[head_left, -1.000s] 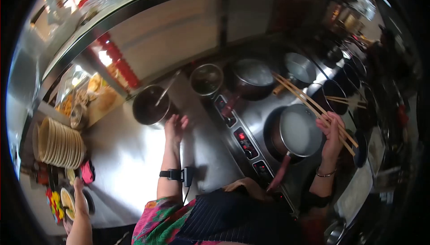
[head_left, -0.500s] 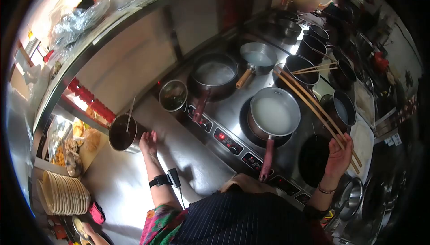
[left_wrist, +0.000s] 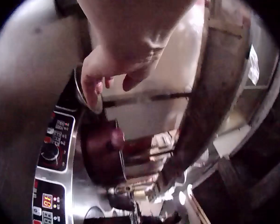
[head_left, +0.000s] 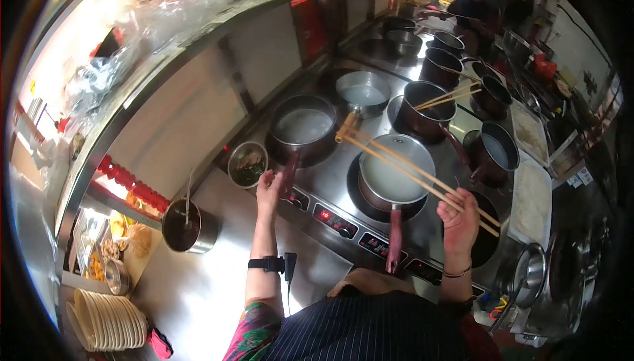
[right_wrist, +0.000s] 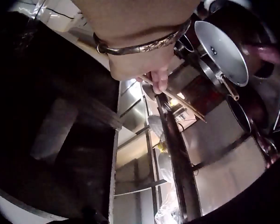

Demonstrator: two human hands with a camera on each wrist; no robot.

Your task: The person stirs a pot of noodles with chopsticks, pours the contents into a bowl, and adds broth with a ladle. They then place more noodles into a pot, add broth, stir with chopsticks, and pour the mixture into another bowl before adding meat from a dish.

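My left hand (head_left: 267, 194) is at the right edge of a small metal bowl (head_left: 236, 157) holding something green. In the left wrist view, the fingers of the hand (left_wrist: 123, 63) are loosely bent beside the rim, with space between thumb and fingers; contact is unclear. Long wooden chopsticks (head_left: 422, 180) are held in my right hand (head_left: 460, 225), their far ends slightly apart above the pan of whitish liquid (head_left: 389, 175). The right wrist view shows the hand (right_wrist: 142, 66) with a chopstick (right_wrist: 184, 103) extending beyond its fingers.
Several pots and pans stand on the hobs, including a pan (head_left: 305, 126) near my left hand and a pot with chopsticks (head_left: 422, 118). A metal pot (head_left: 206, 232) and stacked bowls (head_left: 112, 321) are at left. A person (head_left: 470, 5) stands at the far end.
My left hand has moved from beside the metal pot to the small bowl. The chopsticks have swung left over the pan of whitish liquid, still in my right hand. The head view has shifted.
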